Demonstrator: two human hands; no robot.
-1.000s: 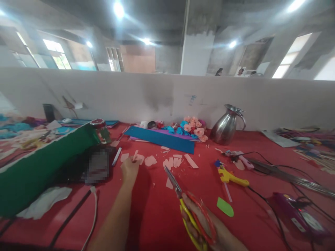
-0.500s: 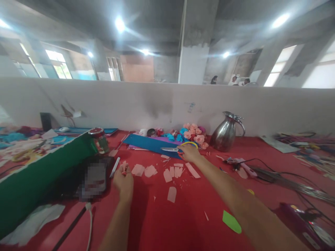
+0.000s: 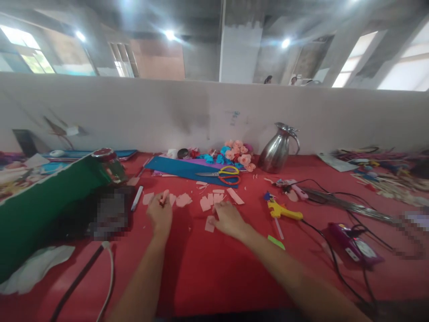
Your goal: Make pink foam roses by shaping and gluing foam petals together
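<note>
My left hand (image 3: 160, 215) is closed on a small curled pink paper piece (image 3: 164, 196), raised a little above the table. My right hand (image 3: 228, 218) is low over the table, fingers slightly parted, thumb at the edge of a loose pink paper petal (image 3: 209, 225) lying flat. More cut pink paper pieces (image 3: 206, 203) are scattered just beyond it. Yellow-and-red handled scissors (image 3: 229, 171) rest with spread blades on a blue paper strip (image 3: 181, 170), out of either hand.
To the right lie a yellow glue gun (image 3: 283, 211) with its cord, a purple device (image 3: 355, 246) and a green paper piece (image 3: 276, 242). A steel jug (image 3: 276, 150) and paper flowers (image 3: 239, 154) stand behind. A white marker (image 3: 137, 198) and glass jar (image 3: 112, 167) are left.
My right hand has let go of the scissors and come back toward me to the loose pink petal. The left still holds its pink paper. The view has tilted down.
</note>
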